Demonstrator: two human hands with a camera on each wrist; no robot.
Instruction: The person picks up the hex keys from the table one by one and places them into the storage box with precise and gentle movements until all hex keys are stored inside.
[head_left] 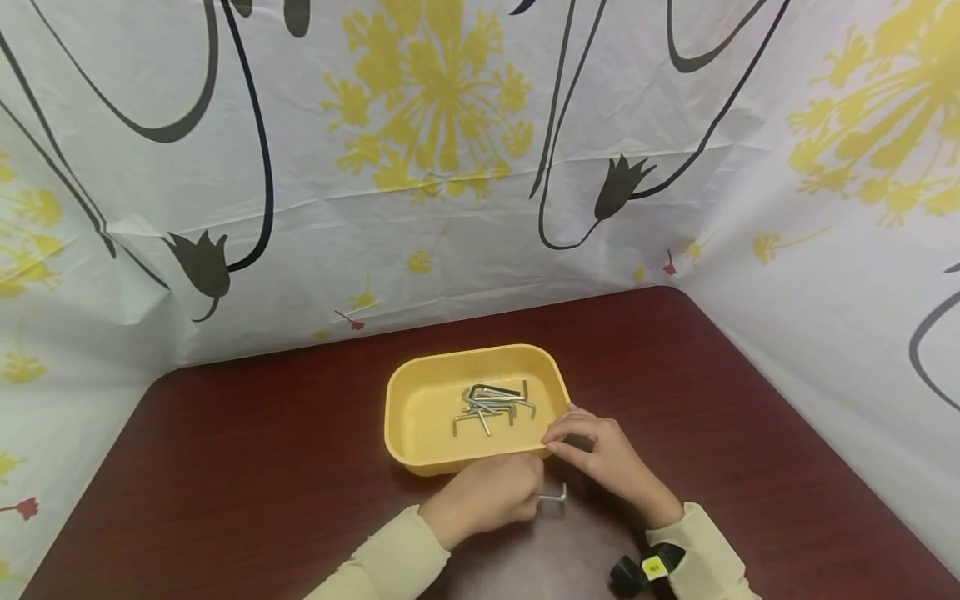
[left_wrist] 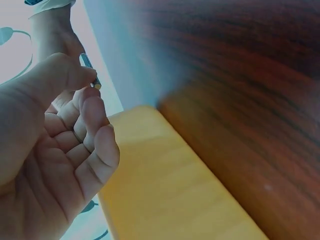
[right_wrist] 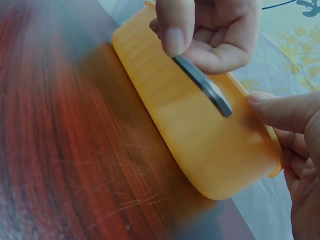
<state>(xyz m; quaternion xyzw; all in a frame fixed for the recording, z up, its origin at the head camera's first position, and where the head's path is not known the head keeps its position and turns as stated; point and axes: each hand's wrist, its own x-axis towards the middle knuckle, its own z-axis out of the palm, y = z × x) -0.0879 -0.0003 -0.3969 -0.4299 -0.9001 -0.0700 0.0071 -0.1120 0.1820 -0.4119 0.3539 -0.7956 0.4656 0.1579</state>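
Note:
My left hand pinches a silver hex key between thumb and forefinger, just in front of the yellow plastic tray. The key's bent end sticks out to the right; the right wrist view shows its short arm close by the tray's outer wall. At the tray's near right corner, my right hand grips the rim, thumb on the near side and fingers around the corner. Inside the tray lies a loose pile of several hex keys, mostly silver, one of them black.
The tray stands on a dark reddish-brown table with rounded far corners. A white sheet with yellow and grey flower prints hangs behind the table and at both sides. A black strap with a yellow label is on the right wrist.

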